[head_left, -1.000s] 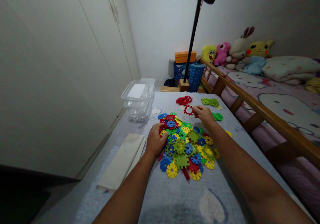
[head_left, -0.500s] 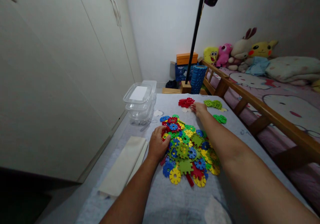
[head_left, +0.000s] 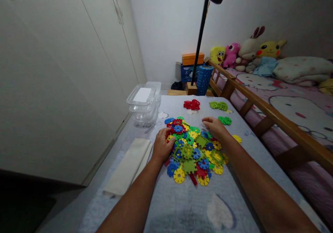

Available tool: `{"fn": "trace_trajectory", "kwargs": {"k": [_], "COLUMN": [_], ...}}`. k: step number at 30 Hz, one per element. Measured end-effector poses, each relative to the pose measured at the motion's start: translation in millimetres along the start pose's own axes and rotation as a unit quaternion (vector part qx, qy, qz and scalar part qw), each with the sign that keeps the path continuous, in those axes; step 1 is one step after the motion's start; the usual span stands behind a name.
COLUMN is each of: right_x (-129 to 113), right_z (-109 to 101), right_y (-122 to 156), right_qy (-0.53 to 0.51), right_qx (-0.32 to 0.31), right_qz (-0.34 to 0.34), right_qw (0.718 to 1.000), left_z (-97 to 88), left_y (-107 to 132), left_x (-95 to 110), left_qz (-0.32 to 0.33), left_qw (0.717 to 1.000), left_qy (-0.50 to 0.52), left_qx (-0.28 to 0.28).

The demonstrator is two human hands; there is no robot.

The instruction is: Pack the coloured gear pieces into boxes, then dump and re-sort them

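Note:
A mixed pile of plastic interlocking pieces [head_left: 196,153], notched discs and squares in red, blue, yellow and green, lies on the cloth-covered table. My left hand [head_left: 162,144] rests against its left edge, fingers apart and slightly bent, touching red pieces. Over the far right edge of the pile is my right hand [head_left: 213,126], fingers stretched forward with nothing visible in them. Beyond it sit separate groups: red pieces [head_left: 191,104], light green pieces [head_left: 218,105] and darker green discs [head_left: 224,120]. Yellow discs [head_left: 237,138] lie right of my right forearm.
Stacked clear plastic boxes [head_left: 143,104] stand at the table's far left. A folded cream cloth [head_left: 129,167] lies left of my left arm. The wooden bed rail [head_left: 256,113] runs along the right side. Behind the table rises a black pole [head_left: 199,39].
My right hand has drawn back from beside the red group toward the pile. My left hand stays at the pile's left edge. The view has shifted slightly.

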State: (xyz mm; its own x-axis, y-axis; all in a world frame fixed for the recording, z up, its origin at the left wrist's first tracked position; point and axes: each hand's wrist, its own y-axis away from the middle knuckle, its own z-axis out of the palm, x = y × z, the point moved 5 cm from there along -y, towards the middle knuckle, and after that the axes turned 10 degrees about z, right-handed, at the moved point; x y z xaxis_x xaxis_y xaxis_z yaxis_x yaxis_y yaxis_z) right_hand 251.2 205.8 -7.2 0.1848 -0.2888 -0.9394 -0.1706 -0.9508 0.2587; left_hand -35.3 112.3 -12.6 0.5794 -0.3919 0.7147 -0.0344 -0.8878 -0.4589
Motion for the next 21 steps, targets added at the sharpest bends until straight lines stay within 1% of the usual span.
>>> {"fn": "trace_trajectory", "kwargs": {"k": [3,6,9,13,16,19,21], "right_x": [13.9,24.7,28.9,29.3,28.6,26.8,24.9], "right_z": [-6.2,-6.7,-0.8,7.1,9.4,8.2,6.9], "right_y": [31.6,55.3,67.6,72.5,74.0,75.2,76.2], "right_qy": [0.101,0.185,0.237,0.290,0.307,0.300,0.290], "right_qx": [-0.025,-0.017,-0.014,-0.001,0.014,0.033,0.041], "right_qz": [-0.056,-0.115,-0.169,-0.222,-0.253,-0.273,-0.284], "right_qw": [0.993,0.976,0.956,0.931,0.917,0.913,0.913], "left_z": [0.0,2.1,6.1,7.8,9.2,14.8,21.9], "left_y": [-0.2,-0.1,1.2,-2.4,-18.3,-46.1,-66.4], "left_x": [1.0,4.5,10.3,17.4,19.5,14.4,6.7], "left_qz": [0.005,0.023,0.033,0.012,0.016,0.027,0.020], "left_qw": [1.000,0.998,0.994,0.982,0.978,0.978,0.976], "left_qy": [-0.022,-0.053,-0.095,-0.174,-0.195,-0.181,-0.178], "left_qx": [-0.002,-0.019,-0.051,-0.070,-0.079,-0.102,-0.126]}}
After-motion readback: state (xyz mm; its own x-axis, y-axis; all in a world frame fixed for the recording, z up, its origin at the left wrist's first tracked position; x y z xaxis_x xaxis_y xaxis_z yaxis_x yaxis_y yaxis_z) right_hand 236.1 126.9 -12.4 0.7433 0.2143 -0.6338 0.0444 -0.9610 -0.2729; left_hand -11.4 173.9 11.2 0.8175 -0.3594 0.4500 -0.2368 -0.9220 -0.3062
